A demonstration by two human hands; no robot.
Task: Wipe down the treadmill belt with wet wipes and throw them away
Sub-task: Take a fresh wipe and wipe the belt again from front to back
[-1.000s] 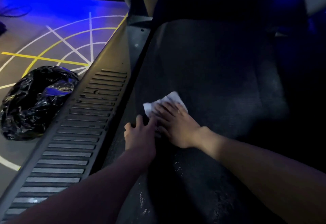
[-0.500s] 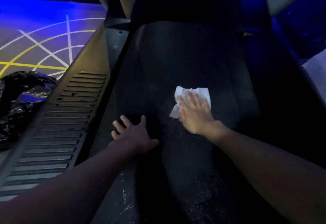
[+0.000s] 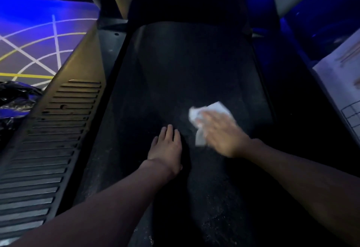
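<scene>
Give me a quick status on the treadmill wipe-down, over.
Left hand flat on the belt. Right hand pressing the white wipe onto the belt, right of centre. Nothing blocking the wipe.

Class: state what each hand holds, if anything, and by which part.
Right hand presses the wet wipe flat on the treadmill belt, covering its near side; nothing gripped. Left hand rests bare on the belt.

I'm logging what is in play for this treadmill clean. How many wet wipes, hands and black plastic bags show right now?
Wet wipe: 1
Hands: 2 (left hand, right hand)
Black plastic bag: 1
Total: 4
</scene>
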